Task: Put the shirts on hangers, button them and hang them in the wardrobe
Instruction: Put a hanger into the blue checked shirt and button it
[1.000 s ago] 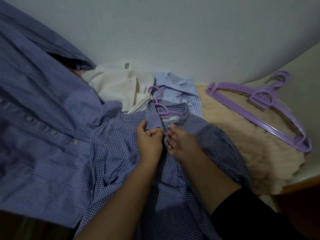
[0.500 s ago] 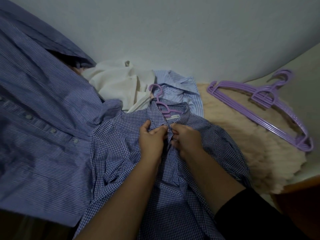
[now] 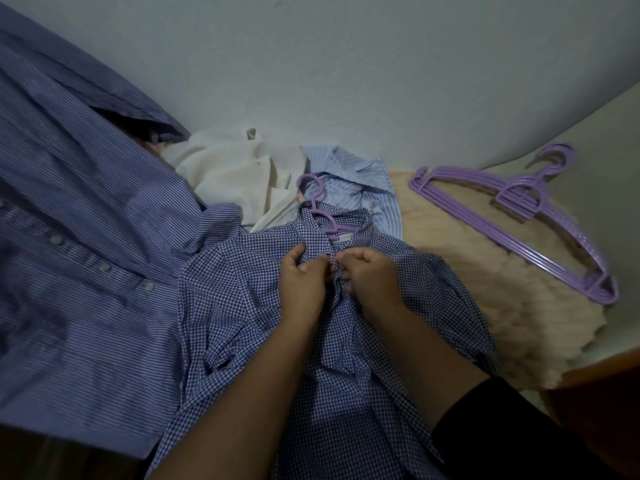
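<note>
Already on its purple hanger, the checked shirt lies under both hands, left hand and right hand pinching its top placket; buttoning has barely begun, other shirts and hanging remain.

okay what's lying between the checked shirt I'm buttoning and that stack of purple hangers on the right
In the head view, only the cream fluffy blanket lies between the checked shirt and the stack of purple hangers; nothing else sits on that stretch.
</note>
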{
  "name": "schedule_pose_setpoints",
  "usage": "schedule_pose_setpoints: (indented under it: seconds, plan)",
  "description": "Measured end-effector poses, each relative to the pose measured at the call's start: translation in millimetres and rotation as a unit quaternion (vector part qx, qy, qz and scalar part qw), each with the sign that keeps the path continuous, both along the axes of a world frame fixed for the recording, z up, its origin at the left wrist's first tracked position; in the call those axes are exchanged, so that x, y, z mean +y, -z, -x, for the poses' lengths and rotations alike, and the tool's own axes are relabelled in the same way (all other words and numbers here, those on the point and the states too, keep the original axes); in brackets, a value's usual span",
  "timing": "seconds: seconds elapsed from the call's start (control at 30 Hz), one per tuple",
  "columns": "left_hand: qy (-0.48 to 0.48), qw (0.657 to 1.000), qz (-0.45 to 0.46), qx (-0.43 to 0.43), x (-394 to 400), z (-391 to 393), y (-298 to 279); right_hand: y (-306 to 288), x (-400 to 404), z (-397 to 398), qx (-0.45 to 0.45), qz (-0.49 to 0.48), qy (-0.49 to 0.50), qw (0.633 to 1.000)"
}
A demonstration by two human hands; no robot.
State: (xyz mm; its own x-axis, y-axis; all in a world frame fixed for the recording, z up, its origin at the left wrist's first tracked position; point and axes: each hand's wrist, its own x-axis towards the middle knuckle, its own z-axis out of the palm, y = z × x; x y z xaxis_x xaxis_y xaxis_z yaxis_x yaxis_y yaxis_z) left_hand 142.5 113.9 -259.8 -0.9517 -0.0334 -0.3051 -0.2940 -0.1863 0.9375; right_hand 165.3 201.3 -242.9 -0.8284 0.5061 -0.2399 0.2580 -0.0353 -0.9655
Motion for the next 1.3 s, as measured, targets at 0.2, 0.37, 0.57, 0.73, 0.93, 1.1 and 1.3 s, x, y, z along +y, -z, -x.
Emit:
schedule_pose_setpoints:
  seconds: [0.2, 0.37, 0.57, 0.73, 0.93, 1.1, 1.3]
  plan:
    - [0.024, 0.999, -0.026, 0.013, -5.2, 3.5, 0.2, 6.0, 3.2, -2.3, 0.023, -0.020, -0.035, 0.999]
    - [0.027, 0.997, -0.072, -0.006, -8.5, 6.7, -1.6, 4.5, 7.9, -6.3, 0.013, 0.041, -0.085, 0.995]
    - [0.060, 0.993, -0.097, -0.044, -11.8, 13.0, -7.0, 4.4, 9.7, -4.7, 0.022, 0.042, -0.089, 0.995]
    - [0.082, 0.993, -0.080, -0.025, -13.5, 11.3, -7.1, 3.0, 11.0, -0.8, 0.021, -0.010, -0.065, 0.998]
    - [0.082, 0.994, -0.073, -0.014, -12.8, 12.1, -2.7, -0.3, 10.0, 4.6, -0.009, 0.045, -0.075, 0.996]
    - [0.089, 0.996, -0.029, 0.003, -16.2, 8.4, -4.6, 5.2, 12.6, 3.0, -0.018, 0.000, -0.074, 0.997]
    - [0.108, 0.932, 0.285, 0.195, -35.3, -35.4, 4.0, 22.9, 20.5, -30.1, -0.059, -0.062, -0.072, 0.994]
